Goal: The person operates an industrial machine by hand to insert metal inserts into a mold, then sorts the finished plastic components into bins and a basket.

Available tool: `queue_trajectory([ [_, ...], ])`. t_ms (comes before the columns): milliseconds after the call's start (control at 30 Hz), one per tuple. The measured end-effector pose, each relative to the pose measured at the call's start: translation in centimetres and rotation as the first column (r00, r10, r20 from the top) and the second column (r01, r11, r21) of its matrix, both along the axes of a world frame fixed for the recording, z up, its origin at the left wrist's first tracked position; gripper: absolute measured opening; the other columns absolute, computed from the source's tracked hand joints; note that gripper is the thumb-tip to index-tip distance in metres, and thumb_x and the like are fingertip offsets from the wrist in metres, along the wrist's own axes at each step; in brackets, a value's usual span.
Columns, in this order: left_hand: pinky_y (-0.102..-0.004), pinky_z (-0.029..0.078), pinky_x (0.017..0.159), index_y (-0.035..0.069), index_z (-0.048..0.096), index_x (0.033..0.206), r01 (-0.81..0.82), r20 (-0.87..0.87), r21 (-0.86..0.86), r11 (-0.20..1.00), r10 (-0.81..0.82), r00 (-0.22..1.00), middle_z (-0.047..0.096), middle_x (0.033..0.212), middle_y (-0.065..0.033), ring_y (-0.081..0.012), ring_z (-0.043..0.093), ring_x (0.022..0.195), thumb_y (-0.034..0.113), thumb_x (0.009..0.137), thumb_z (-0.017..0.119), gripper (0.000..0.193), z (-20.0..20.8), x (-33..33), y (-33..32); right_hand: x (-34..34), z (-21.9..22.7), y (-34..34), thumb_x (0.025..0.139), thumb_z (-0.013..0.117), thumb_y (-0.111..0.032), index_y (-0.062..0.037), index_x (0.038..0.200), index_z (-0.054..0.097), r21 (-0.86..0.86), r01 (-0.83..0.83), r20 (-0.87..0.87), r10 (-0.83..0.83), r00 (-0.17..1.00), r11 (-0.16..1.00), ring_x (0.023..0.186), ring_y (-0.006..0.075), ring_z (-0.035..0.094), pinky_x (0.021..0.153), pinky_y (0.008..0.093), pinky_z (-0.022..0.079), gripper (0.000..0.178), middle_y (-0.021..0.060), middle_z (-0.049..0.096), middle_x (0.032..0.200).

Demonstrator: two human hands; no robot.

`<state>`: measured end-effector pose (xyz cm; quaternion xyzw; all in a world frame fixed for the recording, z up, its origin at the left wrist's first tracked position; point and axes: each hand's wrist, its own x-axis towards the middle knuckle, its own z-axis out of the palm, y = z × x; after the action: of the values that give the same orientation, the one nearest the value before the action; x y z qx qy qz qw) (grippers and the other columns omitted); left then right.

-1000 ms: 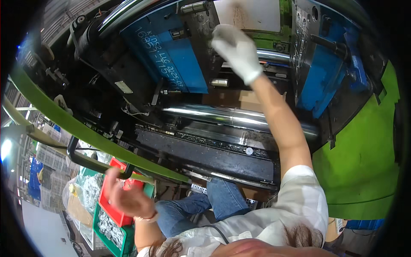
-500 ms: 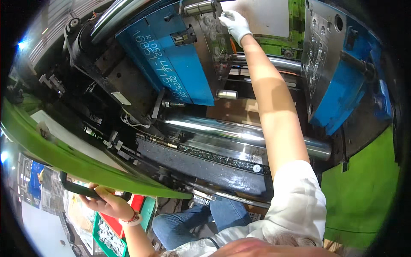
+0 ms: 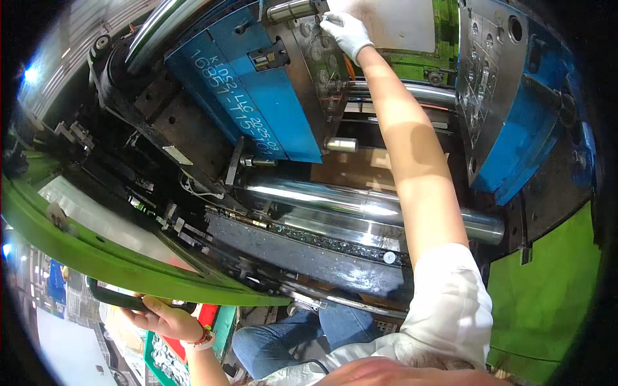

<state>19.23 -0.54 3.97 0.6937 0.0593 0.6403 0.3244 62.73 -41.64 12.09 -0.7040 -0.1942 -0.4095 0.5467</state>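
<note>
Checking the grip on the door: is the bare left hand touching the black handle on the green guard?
Touching. The head view shows the left hand with its fingers wrapped around the black handle under the green guard.

Small dark rectangular plate [image 3: 270, 57] with pale markings sits on the blue mould block, upper centre. Lower, centre-left, a little pale rectangular label [image 3: 177, 155] clings to the black machine frame. No screens or packages visible.

Gloved right hand [image 3: 346, 31] on blue mould half [image 3: 257, 83]; bare left hand [image 3: 164, 317] gripping black handle [image 3: 116, 299].
</note>
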Motion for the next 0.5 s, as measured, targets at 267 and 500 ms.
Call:
queue_trajectory([
  [267,-0.0251,0.045,0.074,-0.002,0.02,0.142,0.013,0.04,0.021,1.0,-0.014,0.999,0.049,0.125,-0.0166,-0.0175,0.055,0.098,0.015,0.099,0.042,0.051,-0.5,0.1,0.6,0.7,0.7,0.8,0.079,0.067,-0.029,-0.0078,0.106,0.067,-0.029,0.127,0.04,-0.126,0.991,0.992,0.092,0.0196,0.065,0.085,0.0302,0.049,0.034,0.011,0.068,0.099],
  [500,-0.0287,0.044,0.084,-0.002,0.019,0.142,-0.022,0.007,0.058,0.998,0.022,1.0,0.047,0.126,-0.0163,-0.0208,0.052,0.106,0.014,0.099,0.04,0.05,-0.4,0.4,0.2,2.0,0.4,0.5,0.079,0.064,-0.037,-0.0193,0.104,0.069,-0.13,0.356,0.095,-0.346,0.933,0.925,0.09,0.0286,0.064,0.083,0.0354,0.049,0.031,0.0104,0.067,0.099],
])
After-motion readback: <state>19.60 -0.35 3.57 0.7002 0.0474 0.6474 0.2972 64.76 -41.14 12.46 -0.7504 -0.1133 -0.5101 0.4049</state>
